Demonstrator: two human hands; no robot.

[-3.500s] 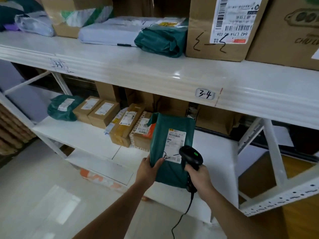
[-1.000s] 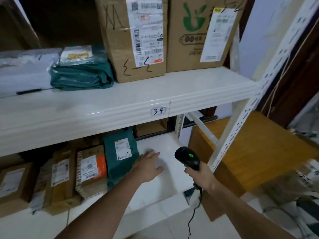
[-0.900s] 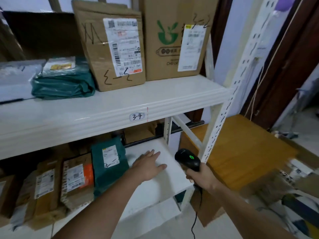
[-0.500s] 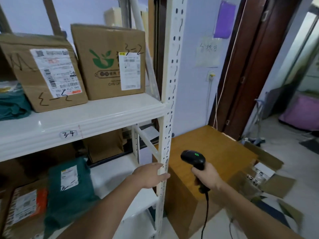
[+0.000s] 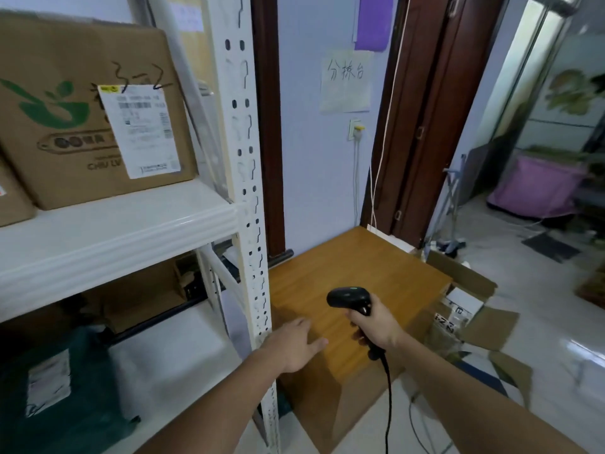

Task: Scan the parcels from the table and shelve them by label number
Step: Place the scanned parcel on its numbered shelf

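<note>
Over the near edge of the table (image 5: 353,267), the left hand (image 5: 296,344) hovers flat, palm down, fingers straight and slightly spread, holding nothing; whether it touches the wood cannot be told. Just to its left stands the rack's white upright (image 5: 248,191), and the wrist crosses in front of that post. Right of the left hand, close by but apart from it, the right hand (image 5: 376,324) is wrapped firmly round the handle of a black scanner (image 5: 348,298), whose head points left, a green light on top. The scanner's cable (image 5: 389,398) hangs down from under the fist. Farther left and lower than the left hand, a green parcel (image 5: 62,388) with a white label lies on the lower shelf (image 5: 176,355). Above and left of both hands, a box (image 5: 82,109) marked by hand 3-2 sits on the upper shelf (image 5: 114,231). Beyond the right hand, past the table's right edge, an open carton (image 5: 471,309) lies on the floor.
</note>
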